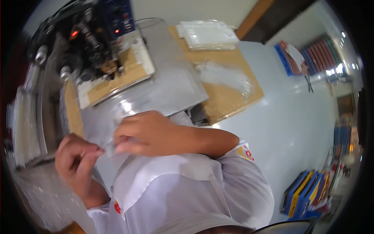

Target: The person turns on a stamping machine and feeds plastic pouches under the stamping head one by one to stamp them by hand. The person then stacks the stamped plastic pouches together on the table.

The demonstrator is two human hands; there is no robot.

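Two bare hands are at work close to the chest, over the near edge of the smooth grey metal bench (175,84). The left hand (72,162) has its thumb and forefinger pinched together on what looks like thin clear plastic film (109,147). The right hand (146,130) is curled just beside it, fingers bent toward the same film; blur hides whether it grips or only touches. The film lies between the fingertips, in front of the white shirt (167,187).

The step in hand looks like fine fingertip handling of that film. As a judgement, the next move calls for a secure pinch on both sides, since film this thin could slip or crease.

Counted: one piece of film, as far as the blur shows; one black machine with metal fittings (91,46), one blue control box (119,17) behind it, and two red lights, one on each. One brown rectangular board (230,109) lies right of the bench, bearing one crumpled clear plastic bag (226,78) and one stack of white plastic-wrapped packets (208,35). Two groups of upright binders stand farther right, one with reddish-brown spines (320,54), one blue and yellow (306,193); their exact numbers cannot be told.
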